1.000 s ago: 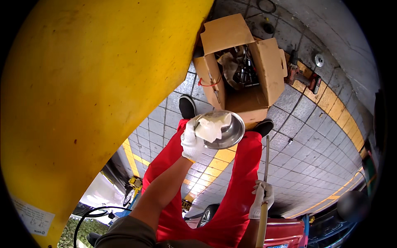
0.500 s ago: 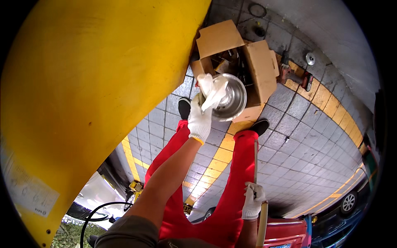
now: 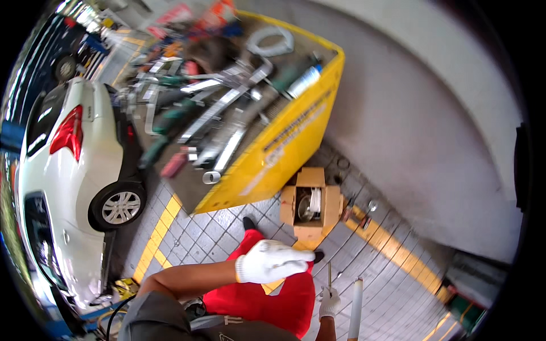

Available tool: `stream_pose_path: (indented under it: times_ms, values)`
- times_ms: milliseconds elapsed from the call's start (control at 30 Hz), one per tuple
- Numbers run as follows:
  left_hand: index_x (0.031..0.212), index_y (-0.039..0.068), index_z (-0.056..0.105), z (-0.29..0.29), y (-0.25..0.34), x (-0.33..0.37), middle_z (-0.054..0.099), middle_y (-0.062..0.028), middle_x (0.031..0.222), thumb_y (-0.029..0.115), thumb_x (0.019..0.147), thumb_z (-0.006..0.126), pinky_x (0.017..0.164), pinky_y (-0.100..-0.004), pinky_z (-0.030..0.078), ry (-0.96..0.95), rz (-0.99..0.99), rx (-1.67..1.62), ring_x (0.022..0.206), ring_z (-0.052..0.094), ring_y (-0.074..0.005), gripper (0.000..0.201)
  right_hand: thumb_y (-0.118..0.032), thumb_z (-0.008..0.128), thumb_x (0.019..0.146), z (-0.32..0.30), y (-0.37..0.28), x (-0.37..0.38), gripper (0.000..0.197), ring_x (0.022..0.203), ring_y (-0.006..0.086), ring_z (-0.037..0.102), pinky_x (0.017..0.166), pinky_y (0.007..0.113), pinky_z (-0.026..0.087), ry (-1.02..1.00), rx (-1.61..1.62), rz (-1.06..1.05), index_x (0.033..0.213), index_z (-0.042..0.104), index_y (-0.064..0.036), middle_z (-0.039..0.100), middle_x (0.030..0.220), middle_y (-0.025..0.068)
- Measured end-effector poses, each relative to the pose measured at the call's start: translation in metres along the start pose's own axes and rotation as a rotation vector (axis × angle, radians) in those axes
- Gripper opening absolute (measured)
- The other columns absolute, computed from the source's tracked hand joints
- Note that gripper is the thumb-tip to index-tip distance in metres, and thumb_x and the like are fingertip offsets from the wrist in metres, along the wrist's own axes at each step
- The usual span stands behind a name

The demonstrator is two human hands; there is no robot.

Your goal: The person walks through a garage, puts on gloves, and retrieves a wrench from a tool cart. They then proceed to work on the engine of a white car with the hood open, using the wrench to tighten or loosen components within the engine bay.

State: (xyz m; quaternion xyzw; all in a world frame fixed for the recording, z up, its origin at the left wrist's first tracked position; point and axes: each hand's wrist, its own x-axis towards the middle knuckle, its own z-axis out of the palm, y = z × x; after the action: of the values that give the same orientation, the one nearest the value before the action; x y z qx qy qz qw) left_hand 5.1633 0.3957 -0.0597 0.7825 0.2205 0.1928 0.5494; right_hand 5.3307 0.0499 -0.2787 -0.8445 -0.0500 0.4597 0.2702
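Observation:
My left hand (image 3: 276, 261), in a white knit glove, is held in front of my red trousers with its fingers stretched out and nothing in them. Low in the view, my gloved right hand (image 3: 329, 304) is closed around a thin rod (image 3: 330, 274) that points upward. A pale tube (image 3: 356, 307) rises close beside that hand; whether the hand touches it I cannot tell. Beyond my feet stands an open cardboard box (image 3: 311, 177), with a metal bowl (image 3: 305, 208) and something white (image 3: 315, 200) inside.
A yellow workbench (image 3: 296, 145) stands ahead, its top heaped with blurred tools (image 3: 222, 108). Right of the box, a cordless power tool (image 3: 357, 217) lies on the tiled floor near a pale wall (image 3: 409, 113). A white car (image 3: 94, 153) is parked at the left.
The view has swung up to the bench top. My left hand has let go of the white cloth and drawn back from the box; the bowl now sits inside it. My right hand still grips the rod.

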Motion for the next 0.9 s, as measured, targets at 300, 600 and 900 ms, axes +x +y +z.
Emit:
stream_pose_path:
  times_ms: [300,600,900]
  values:
    - [0.122,0.007,0.067,-0.155,0.125,-0.167,0.073,-0.0110,0.085,0.030,0.104,0.051,0.067,-0.0349,0.055,0.466,-0.601,0.120,0.071,0.071,-0.0258,0.034,-0.015,0.061,0.093,-0.040,-0.077,-0.050,0.027,0.063,0.0120,0.060,0.058,0.030,0.050,-0.192,-0.006,-0.189,0.115,0.072,-0.0023,0.066,0.078,0.0042]
    - [0.121,0.005,0.067,-0.286,0.116,-0.234,0.070,-0.0183,0.105,0.032,0.099,0.059,0.088,-0.0441,0.051,0.345,-0.316,0.539,0.103,0.065,-0.0367,0.036,-0.014,0.066,0.093,0.055,-0.111,-0.118,0.019,0.053,0.0147,0.054,0.046,0.033,0.043,-0.380,-0.205,0.091,0.106,0.074,-0.0022,0.062,0.071,0.0071]
    - [0.151,0.017,0.040,-0.363,0.074,-0.014,0.064,-0.0190,0.118,0.033,0.100,0.058,0.080,-0.0445,0.055,0.473,0.178,0.592,0.094,0.067,-0.0374,0.056,-0.015,0.070,0.092,0.150,-0.158,-0.077,0.018,0.051,0.0148,0.051,0.043,0.033,0.038,-0.537,-0.145,0.303,0.103,0.074,-0.0010,0.060,0.069,0.0058]
